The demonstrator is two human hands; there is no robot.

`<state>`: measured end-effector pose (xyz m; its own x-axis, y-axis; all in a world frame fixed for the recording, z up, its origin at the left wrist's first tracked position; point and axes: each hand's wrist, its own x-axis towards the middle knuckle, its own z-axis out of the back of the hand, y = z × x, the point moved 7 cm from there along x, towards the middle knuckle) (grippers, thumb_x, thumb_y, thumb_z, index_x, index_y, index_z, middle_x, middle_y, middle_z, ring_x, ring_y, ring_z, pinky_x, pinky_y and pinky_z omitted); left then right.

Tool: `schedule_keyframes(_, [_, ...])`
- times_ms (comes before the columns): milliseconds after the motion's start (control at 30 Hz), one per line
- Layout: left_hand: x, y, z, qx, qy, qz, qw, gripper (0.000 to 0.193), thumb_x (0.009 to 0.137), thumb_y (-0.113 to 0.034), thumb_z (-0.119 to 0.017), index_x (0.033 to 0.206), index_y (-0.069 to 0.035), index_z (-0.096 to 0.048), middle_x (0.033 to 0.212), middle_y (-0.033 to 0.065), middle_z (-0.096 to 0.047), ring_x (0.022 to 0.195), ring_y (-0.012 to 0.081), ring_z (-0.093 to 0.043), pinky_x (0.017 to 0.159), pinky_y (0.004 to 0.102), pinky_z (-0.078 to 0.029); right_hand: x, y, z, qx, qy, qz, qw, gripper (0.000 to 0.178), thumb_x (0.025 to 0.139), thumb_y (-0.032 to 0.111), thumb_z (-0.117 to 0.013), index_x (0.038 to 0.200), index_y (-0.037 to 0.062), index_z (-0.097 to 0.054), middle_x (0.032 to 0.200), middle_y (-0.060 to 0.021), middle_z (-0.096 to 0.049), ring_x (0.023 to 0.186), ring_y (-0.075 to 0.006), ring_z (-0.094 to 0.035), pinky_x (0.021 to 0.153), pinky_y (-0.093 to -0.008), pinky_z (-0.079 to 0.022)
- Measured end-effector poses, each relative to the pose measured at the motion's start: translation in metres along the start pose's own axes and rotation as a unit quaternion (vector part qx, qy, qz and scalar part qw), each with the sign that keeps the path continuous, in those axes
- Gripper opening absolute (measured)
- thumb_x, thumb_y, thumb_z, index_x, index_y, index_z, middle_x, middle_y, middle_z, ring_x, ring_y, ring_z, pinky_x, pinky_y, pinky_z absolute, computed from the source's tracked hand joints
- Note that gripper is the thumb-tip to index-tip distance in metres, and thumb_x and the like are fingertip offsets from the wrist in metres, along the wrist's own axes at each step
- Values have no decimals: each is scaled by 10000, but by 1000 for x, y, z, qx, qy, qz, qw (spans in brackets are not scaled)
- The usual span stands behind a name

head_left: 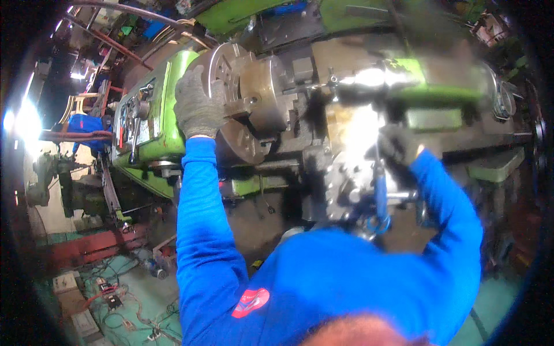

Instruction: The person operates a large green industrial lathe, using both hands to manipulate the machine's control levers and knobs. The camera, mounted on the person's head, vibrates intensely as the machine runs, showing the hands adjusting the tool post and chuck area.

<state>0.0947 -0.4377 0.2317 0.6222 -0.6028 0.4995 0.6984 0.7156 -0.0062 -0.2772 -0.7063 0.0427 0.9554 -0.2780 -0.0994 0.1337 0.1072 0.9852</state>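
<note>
The left hand (199, 106), gloved in grey, lies with its fingers upward against the left side of the metal chuck (258, 95), at the right edge of the lathe's green headstock (171, 95); its forearm is nearly straight. Whether it grips cannot be told. The right arm bends inward, its dark-gloved hand (398, 144) blurred beside the carriage (344, 179), grip unclear. A red patch (251, 303) marks the blue garment (340, 268), its lettering illegible.
</note>
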Motion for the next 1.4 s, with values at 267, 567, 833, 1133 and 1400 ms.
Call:
schedule_keyframes(267, [9,-5,-6,2,-2,-8,1000,543,916,-387,-665,1364,-95,-570,1389,160,-561,1302,358,-508,1090,489,-421,130,-81,-29,99,56,-7,994,158,1016,64,-551,1105,-29,-644,998,-120,-691,831,-201,-707,669,-266,-588])
schedule_keyframes(567, [4,-6,-3,5,-28,-5,1000,507,914,-355,-687,1348,-110,-590,1345,161,-595,1267,363,-544,1085,468,-435,173,-94,-20,-371,72,-25,926,544,1041,466,-473,1259,-16,-602,1049,-263,-711,999,-424,-690,882,-482,-536])
schedule_keyframes(833, [3,3,-7,-3,-35,-25,999,504,903,-351,-701,1335,-112,-597,1343,133,-609,1262,343,-557,1076,451,-446,179,-90,-28,-349,-27,68,934,464,1015,396,-531,1303,34,-574,1091,-253,-686,1029,-368,-681,874,-489,-542])
schedule_keyframes(1133, [2,9,-13,-9,-47,-34,998,490,893,-361,-715,1292,-93,-619,1296,135,-635,1197,355,-593,1032,462,-471,185,-102,-63,753,101,-118,639,428,1039,339,-467,1303,16,-565,1147,-237,-658,1075,-334,-655,925,-449,-535])
schedule_keyframes(1400, [1,-1,-8,-21,-52,-47,997,435,868,-298,-708,1236,-78,-633,1236,155,-639,1159,362,-599,1010,463,-473,182,-75,-77,875,160,-146,433,404,1060,288,-411,1303,0,-556,1197,-223,-633,1116,-303,-631,970,-414,-530])
